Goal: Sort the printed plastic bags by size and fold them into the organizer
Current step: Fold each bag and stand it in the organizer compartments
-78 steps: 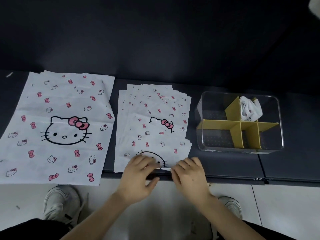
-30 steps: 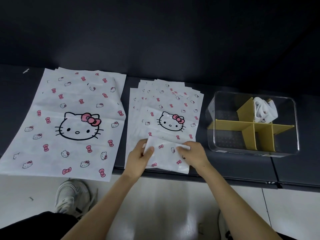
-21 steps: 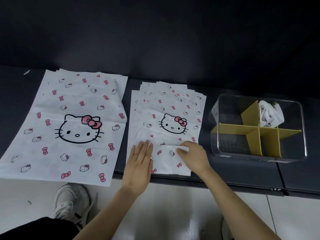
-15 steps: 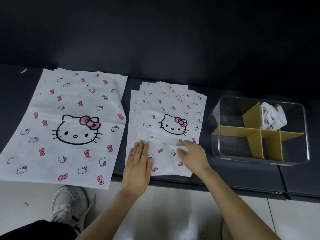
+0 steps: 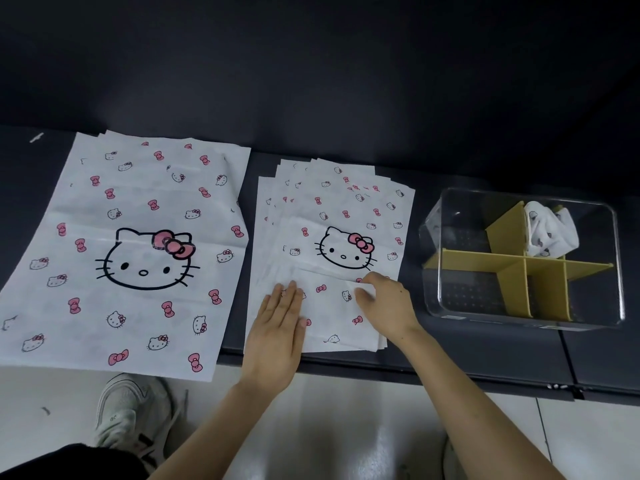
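Observation:
A stack of small white cat-print bags (image 5: 346, 209) lies in the middle of the dark table (image 5: 485, 351). The top bag (image 5: 332, 306) has its near part folded up over itself. My left hand (image 5: 277, 327) lies flat with straight fingers on the fold's left side. My right hand (image 5: 388, 303) rests on its right side, fingers curled round the folded edge. A stack of large bags (image 5: 131, 251) lies to the left. The clear organizer (image 5: 616, 271) with yellow dividers stands to the right, one folded bag (image 5: 550, 230) in its back right compartment.
The near edges of both stacks overhang the table's front edge. A dark wall rises behind the table. A white shoe (image 5: 128, 410) stands on the pale floor below.
The near edge of the top small bag was lifted and folded away from me. My left hand went from holding the edge to lying flat on the fold.

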A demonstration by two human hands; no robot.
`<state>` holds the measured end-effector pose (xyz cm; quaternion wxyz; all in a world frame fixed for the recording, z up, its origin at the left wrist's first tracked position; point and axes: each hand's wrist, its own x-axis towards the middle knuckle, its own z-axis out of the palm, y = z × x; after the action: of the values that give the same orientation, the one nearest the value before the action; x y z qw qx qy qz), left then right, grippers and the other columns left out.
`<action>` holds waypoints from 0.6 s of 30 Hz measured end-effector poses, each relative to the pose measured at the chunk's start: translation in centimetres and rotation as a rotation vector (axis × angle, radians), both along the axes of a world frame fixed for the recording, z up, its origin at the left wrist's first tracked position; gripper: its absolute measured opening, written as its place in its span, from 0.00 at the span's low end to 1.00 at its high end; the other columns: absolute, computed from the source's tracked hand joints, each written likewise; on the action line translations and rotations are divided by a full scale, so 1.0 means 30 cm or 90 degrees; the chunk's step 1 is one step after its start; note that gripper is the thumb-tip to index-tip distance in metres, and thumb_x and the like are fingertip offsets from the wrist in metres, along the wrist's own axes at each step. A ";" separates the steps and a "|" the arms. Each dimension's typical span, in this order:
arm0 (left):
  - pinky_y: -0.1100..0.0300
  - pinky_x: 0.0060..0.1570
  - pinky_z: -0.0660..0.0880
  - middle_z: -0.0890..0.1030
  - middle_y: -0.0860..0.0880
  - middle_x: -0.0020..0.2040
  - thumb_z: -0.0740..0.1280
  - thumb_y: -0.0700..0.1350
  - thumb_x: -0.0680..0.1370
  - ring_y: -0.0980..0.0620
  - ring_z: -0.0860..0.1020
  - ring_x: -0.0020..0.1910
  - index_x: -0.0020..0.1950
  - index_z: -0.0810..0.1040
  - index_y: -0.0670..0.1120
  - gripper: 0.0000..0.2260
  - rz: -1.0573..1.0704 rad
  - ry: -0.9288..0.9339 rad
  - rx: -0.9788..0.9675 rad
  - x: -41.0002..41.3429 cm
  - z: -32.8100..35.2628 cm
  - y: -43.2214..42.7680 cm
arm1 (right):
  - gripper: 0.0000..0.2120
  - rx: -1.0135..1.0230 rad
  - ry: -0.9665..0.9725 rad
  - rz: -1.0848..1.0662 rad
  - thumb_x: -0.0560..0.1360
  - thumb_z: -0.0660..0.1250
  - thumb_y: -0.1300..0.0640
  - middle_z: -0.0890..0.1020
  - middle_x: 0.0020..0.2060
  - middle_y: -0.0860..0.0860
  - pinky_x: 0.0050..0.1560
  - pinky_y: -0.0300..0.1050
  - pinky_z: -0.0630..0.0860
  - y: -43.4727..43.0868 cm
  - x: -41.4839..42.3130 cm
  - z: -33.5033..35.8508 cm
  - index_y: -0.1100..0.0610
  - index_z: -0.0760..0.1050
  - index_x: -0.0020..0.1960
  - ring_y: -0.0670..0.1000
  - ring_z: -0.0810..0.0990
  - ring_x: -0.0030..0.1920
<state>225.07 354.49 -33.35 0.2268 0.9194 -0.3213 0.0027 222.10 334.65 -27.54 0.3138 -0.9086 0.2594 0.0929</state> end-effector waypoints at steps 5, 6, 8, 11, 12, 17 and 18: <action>0.51 0.73 0.54 0.66 0.44 0.72 0.48 0.48 0.83 0.44 0.63 0.73 0.71 0.68 0.39 0.22 -0.022 -0.027 0.074 -0.005 -0.002 0.009 | 0.14 0.019 0.014 -0.012 0.79 0.59 0.57 0.80 0.57 0.54 0.52 0.38 0.65 -0.002 0.005 0.004 0.59 0.74 0.63 0.53 0.76 0.58; 0.50 0.73 0.54 0.66 0.44 0.73 0.48 0.48 0.83 0.44 0.62 0.73 0.71 0.68 0.40 0.22 -0.021 -0.028 0.089 -0.007 -0.002 0.008 | 0.14 0.026 0.016 -0.018 0.79 0.59 0.57 0.79 0.57 0.54 0.51 0.38 0.65 -0.002 0.004 0.004 0.59 0.74 0.63 0.53 0.76 0.57; 0.48 0.72 0.54 0.66 0.44 0.73 0.46 0.49 0.83 0.45 0.61 0.73 0.71 0.68 0.40 0.23 -0.019 -0.032 0.119 -0.010 0.001 0.008 | 0.14 0.040 0.013 -0.032 0.79 0.59 0.57 0.79 0.57 0.54 0.50 0.37 0.66 -0.003 0.005 0.004 0.58 0.74 0.62 0.52 0.77 0.56; 0.41 0.71 0.54 0.72 0.42 0.69 0.47 0.50 0.82 0.42 0.64 0.71 0.67 0.73 0.39 0.23 -0.007 -0.059 0.161 -0.005 0.018 0.003 | 0.13 0.044 0.015 -0.034 0.79 0.60 0.56 0.80 0.56 0.53 0.45 0.35 0.64 -0.003 0.006 0.001 0.57 0.74 0.62 0.50 0.76 0.50; 0.38 0.70 0.53 0.74 0.41 0.67 0.49 0.49 0.81 0.40 0.65 0.70 0.65 0.75 0.39 0.22 -0.017 -0.077 0.176 0.002 0.031 -0.003 | 0.13 0.045 0.018 -0.034 0.79 0.60 0.56 0.79 0.55 0.53 0.44 0.35 0.63 -0.003 0.006 0.001 0.57 0.74 0.62 0.49 0.74 0.47; 0.43 0.70 0.57 0.69 0.34 0.69 0.53 0.47 0.76 0.38 0.65 0.71 0.55 0.77 0.34 0.20 -0.184 -0.141 0.230 0.082 0.065 -0.017 | 0.12 0.061 0.002 -0.046 0.79 0.60 0.57 0.80 0.54 0.54 0.46 0.37 0.65 -0.005 0.005 -0.005 0.58 0.75 0.60 0.47 0.72 0.45; 0.44 0.70 0.58 0.69 0.34 0.69 0.53 0.48 0.77 0.39 0.65 0.71 0.56 0.76 0.34 0.21 -0.200 -0.133 0.228 0.095 0.058 -0.009 | 0.12 0.060 0.001 -0.045 0.79 0.60 0.57 0.80 0.54 0.54 0.46 0.37 0.65 -0.005 0.004 -0.005 0.58 0.75 0.60 0.48 0.73 0.46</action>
<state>227.92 354.21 -31.61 0.0236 0.8786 -0.4769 0.0054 222.23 334.51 -27.69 0.3593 -0.8829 0.2869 0.0949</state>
